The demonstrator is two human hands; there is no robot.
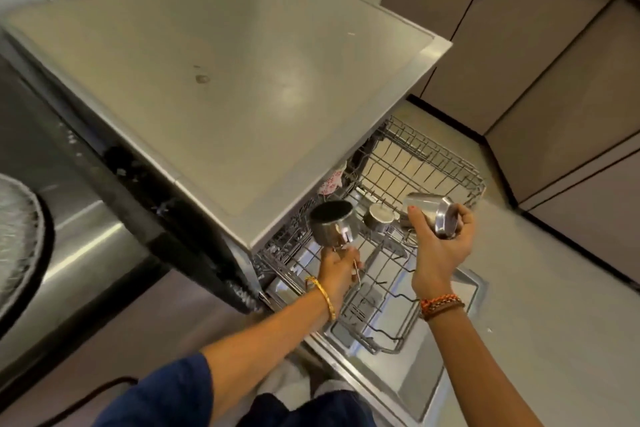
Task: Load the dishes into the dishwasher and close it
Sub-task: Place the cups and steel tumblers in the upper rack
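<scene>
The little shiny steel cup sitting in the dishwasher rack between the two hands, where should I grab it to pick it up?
Grab the small round steel cup by its curved side wall, coming down from above and a bit from the front. It seems to sit in the wire rack with its flat end up, so the top gives no hold. The left hand and right hand each hold another steel cup.
</scene>
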